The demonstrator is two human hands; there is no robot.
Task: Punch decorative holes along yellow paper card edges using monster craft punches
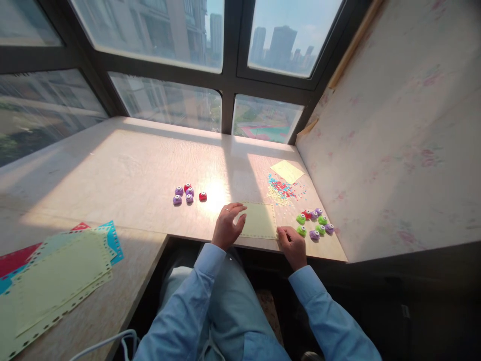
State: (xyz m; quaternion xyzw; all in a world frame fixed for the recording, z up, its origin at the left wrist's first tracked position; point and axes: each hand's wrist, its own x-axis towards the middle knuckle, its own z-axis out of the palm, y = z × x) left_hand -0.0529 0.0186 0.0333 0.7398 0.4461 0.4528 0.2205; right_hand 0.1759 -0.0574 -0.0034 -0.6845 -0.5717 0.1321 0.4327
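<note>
The pale green sheet [257, 220] lies at the centre of the frame, its lower edge along the front edge of the counter [150, 160]. To its left, the counter stretches sunlit toward the window frame [227, 113]; only a small group of purple and red punches [184, 194] stands near the left hand [228, 226]. Room is tighter on the right: green, purple and red punches [314, 224] crowd just beside the right hand [293, 245], with the floral wall [394, 160] rising beyond them. Just above the sheet, scattered confetti [281, 189] in red, blue and yellow spreads up to a yellow paper [287, 171].

The sheet looks flat and rectangular, with a row of small marks along its edges. The left hand reaches over its left side, thumb and fingers spread apart. The right hand's fingers curl in at its lower right corner; whether they pinch or merely press it cannot be told. Patterned-edge papers [63, 281] overlap at lower left.
</note>
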